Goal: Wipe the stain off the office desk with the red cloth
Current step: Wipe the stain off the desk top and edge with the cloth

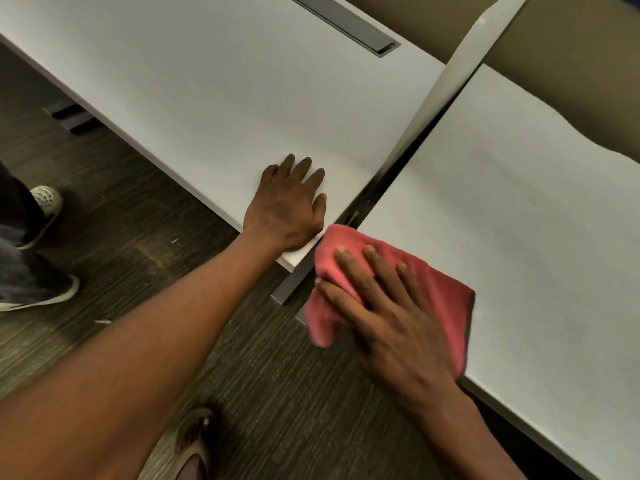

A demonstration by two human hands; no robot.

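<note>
A long grey metal cable slot (pixel 346 22) is seen at the top, with a thin white upright divider panel (pixel 460 67) set to its right before a tan wall (pixel 571 64). A dark wood-grain floor (pixel 114 216) is spread below. On it are seen a dark grey desk foot (pixel 71 116), a white mesh shoe (pixel 46 199), a dark sneaker with a pale sole (pixel 38 282) and a brown sandal (pixel 194 441).

The person is showing both forearms (pixel 138 358) bare, right up to the edge of the view. The left hand (pixel 287 206) and the right hand (pixel 391 313) are showing short, plain nails on the fingers (pixel 381 270). One foot is wearing an open sandal (pixel 194 445) with a dark brownish strap.
</note>
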